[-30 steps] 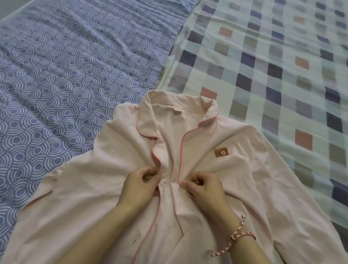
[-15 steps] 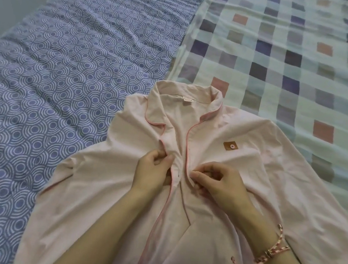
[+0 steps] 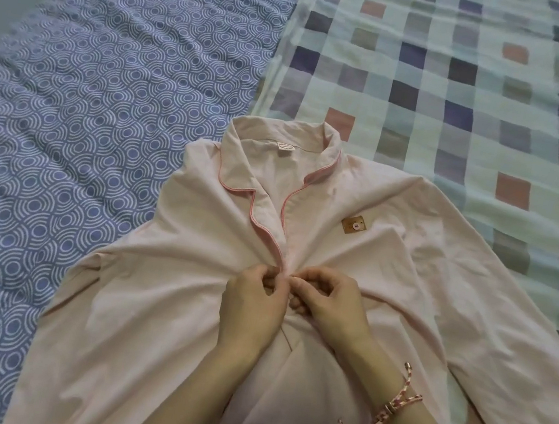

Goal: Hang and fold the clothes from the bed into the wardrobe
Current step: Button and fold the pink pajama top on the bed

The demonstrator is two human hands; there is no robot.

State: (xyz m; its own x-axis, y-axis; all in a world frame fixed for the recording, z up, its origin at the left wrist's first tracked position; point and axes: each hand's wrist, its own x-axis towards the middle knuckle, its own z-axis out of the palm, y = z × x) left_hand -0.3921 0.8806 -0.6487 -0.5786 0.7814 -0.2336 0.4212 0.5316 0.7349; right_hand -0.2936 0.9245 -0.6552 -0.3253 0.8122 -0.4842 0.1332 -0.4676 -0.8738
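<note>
Left hand, right hand both pinch pink shirt front edges; collar label writing unreadable.

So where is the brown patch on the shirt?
In the head view the patch sits on the chest of the shirt, right of the collar and above the right hand.

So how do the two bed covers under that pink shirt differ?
The blue cover carries small white ring-and-arc shapes; the checked cover is pale with purple, grey and orange squares. The blue cover looks puffy and rippled; the checked cover lies thinner and flatter. Both are spread side by side, and the pink shirt lies across both.
</note>
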